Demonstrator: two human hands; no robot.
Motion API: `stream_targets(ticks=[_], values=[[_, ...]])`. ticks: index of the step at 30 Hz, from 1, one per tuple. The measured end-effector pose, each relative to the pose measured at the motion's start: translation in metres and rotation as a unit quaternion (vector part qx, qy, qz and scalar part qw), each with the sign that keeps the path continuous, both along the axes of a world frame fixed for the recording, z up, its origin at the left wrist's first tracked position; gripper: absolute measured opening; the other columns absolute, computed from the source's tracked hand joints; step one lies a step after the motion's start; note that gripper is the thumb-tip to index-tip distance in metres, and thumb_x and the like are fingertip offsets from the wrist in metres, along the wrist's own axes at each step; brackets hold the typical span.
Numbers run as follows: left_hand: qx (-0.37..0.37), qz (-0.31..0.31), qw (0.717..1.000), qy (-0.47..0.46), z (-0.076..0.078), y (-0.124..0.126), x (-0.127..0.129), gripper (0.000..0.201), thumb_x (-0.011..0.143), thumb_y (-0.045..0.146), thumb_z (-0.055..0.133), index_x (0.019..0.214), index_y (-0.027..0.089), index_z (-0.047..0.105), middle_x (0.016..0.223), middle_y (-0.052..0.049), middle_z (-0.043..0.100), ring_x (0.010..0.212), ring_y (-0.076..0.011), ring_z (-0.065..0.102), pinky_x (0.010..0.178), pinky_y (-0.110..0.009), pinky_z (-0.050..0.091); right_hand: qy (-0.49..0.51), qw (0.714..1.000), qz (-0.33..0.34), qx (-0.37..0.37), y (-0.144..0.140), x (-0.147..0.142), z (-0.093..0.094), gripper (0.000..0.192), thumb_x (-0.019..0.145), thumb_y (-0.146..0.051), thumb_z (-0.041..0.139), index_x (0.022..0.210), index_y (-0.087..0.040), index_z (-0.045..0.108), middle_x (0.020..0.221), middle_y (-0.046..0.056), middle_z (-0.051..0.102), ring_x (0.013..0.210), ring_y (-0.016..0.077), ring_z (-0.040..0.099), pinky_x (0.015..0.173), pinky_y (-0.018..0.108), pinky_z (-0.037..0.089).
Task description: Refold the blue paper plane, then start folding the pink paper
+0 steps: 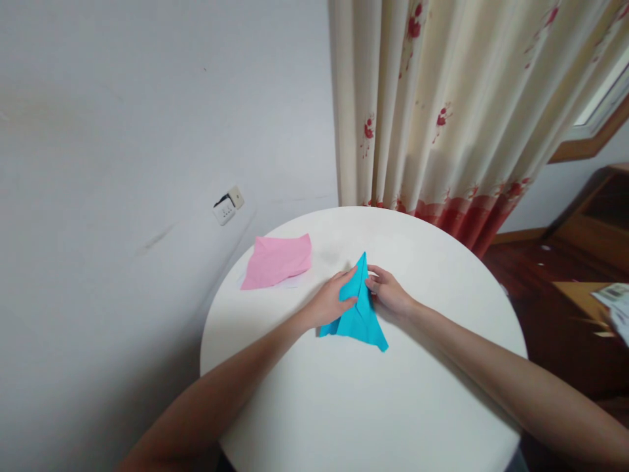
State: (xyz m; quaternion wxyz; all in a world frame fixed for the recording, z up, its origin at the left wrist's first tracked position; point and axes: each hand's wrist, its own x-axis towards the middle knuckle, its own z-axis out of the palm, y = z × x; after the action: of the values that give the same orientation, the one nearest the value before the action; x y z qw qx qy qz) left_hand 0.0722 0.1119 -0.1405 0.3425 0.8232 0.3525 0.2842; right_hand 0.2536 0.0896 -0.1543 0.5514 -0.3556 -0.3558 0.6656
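Note:
A sheet of bright blue paper (361, 321), folded to a point at its far end, lies on the round white table (314, 406) with its wide, uneven edge toward me. My left hand (334, 298) grips it from the left, the thumb lying on top and the other fingers along its upper left side. On the opposite side, my right hand (388, 292) pinches the paper's right edge near the tip, between thumb and fingers. A crease runs down the middle between both hands. The paper's underside is hidden.
Pink paper (280, 261) lies at the table's far left, over something white. A white wall with a socket (225, 211) stands on the left. Behind the table hangs a flowered curtain (422, 118). Wooden furniture (599, 216) and cardboard (584, 300) are off to the right.

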Motion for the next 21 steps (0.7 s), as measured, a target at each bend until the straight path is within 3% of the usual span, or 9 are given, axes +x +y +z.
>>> stream_targets(ticks=[6, 11, 14, 16, 18, 21], values=[[-0.054, -0.003, 0.995, -0.08, -0.001, 0.01, -0.004, 0.055, 0.086, 0.016, 0.05, 0.141, 0.019, 0.055, 0.145, -0.008, 0.054, 0.136, -0.0252, 0.05, 0.118, -0.043, 0.036, -0.029, 0.999, -0.023, -0.023, 0.002, -0.003, -0.008, 0.04, 0.074, -0.016, 0.065, 0.112, -0.024, 0.059, 0.084, 0.003, 0.07, 0.074, 0.0202, 0.066, 0.07, 0.035, 0.054], [-0.065, 0.04, 0.991, -0.109, 0.006, 0.011, -0.004, 0.048, 0.085, 0.014, 0.05, 0.132, 0.018, 0.06, 0.135, -0.009, 0.062, 0.124, -0.0252, 0.059, 0.11, -0.041, 0.045, -0.174, 0.982, -0.064, -0.043, 0.003, 0.001, -0.01, 0.05, 0.08, -0.019, 0.058, 0.13, -0.026, 0.053, 0.082, 0.001, 0.069, 0.072, 0.0205, 0.065, 0.074, 0.037, 0.055], [-0.094, 0.046, 0.987, -0.121, 0.008, 0.008, -0.001, 0.043, 0.085, 0.015, 0.052, 0.126, 0.017, 0.063, 0.129, -0.01, 0.066, 0.118, -0.025, 0.063, 0.106, -0.039, 0.048, -0.233, 0.968, -0.091, -0.007, 0.002, 0.001, -0.011, 0.044, 0.086, -0.035, 0.061, 0.128, -0.025, 0.055, 0.109, 0.007, 0.07, 0.097, 0.0249, 0.066, 0.09, 0.043, 0.052], [-0.087, 0.069, 0.986, -0.126, 0.007, 0.007, 0.001, 0.041, 0.084, 0.014, 0.053, 0.123, 0.016, 0.066, 0.129, -0.01, 0.066, 0.121, -0.0247, 0.061, 0.109, -0.039, 0.045, -0.263, 0.96, -0.091, 0.042, 0.0, -0.001, -0.012, 0.056, 0.079, -0.039, 0.071, 0.13, -0.023, 0.053, 0.128, 0.011, 0.064, 0.114, 0.0271, 0.06, 0.101, 0.044, 0.047], [-0.076, 0.093, 0.985, -0.125, 0.007, 0.008, 0.001, 0.04, 0.083, 0.014, 0.054, 0.12, 0.015, 0.069, 0.129, -0.01, 0.067, 0.123, -0.025, 0.06, 0.111, -0.039, 0.043, -0.277, 0.955, -0.079, 0.076, 0.0, 0.0, -0.012, 0.068, 0.073, -0.034, 0.076, 0.134, -0.021, 0.05, 0.135, 0.012, 0.06, 0.12, 0.0273, 0.057, 0.106, 0.045, 0.044], [-0.08, 0.122, 0.981, -0.125, 0.007, 0.011, -0.001, 0.037, 0.083, 0.016, 0.055, 0.115, 0.015, 0.073, 0.124, -0.008, 0.069, 0.118, -0.0265, 0.063, 0.108, -0.04, 0.045, -0.264, 0.958, -0.07, 0.088, 0.002, 0.004, -0.012, 0.066, 0.071, -0.021, 0.07, 0.134, -0.022, 0.052, 0.135, 0.009, 0.061, 0.121, 0.0263, 0.057, 0.11, 0.046, 0.04]])
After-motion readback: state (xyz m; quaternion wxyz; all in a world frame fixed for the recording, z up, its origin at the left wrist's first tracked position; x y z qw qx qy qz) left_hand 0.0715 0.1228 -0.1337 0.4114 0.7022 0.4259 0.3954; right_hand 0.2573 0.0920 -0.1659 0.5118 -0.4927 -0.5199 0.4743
